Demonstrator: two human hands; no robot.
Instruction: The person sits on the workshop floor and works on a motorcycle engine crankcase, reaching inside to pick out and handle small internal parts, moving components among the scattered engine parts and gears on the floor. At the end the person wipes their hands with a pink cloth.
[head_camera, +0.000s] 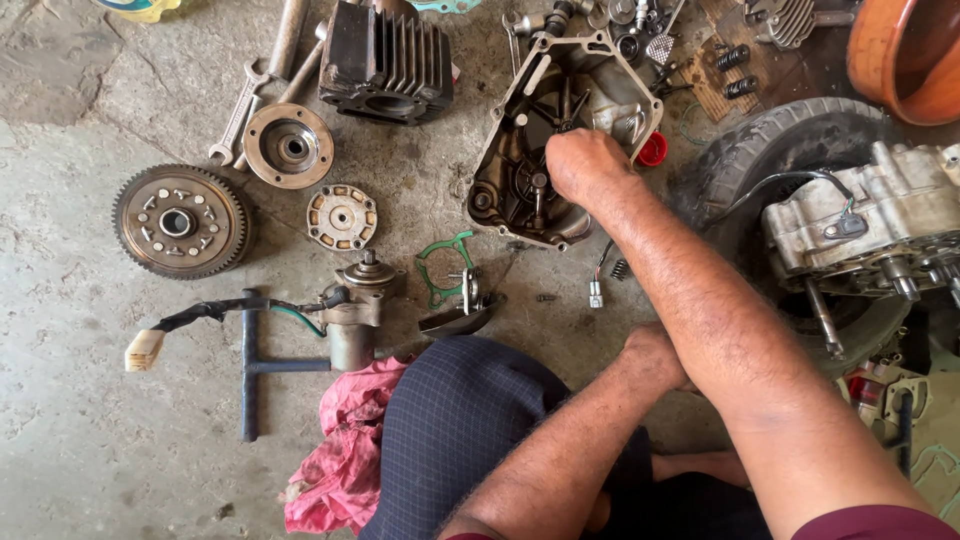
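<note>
My right hand (585, 165) reaches forward into an oily grey engine side cover (600, 60) that lies open side up on the concrete. Its fingers are curled down around a part inside the cover, and the hand's back hides that part. My left hand (655, 352) rests low by my knee, mostly tucked behind my right forearm, so its fingers do not show. A red cap (653, 150) lies just right of the cover.
On the floor are a large toothed clutch gear (180, 220), a round hub (289, 146), a small plate (341, 216), a finned cylinder (385, 60), spanners (238, 118), a starter motor with wires (350, 310), a T-handle wrench (250, 365), a green gasket (445, 265) and a pink rag (345, 450). An engine block (870, 215) sits on a tyre (770, 145) at right.
</note>
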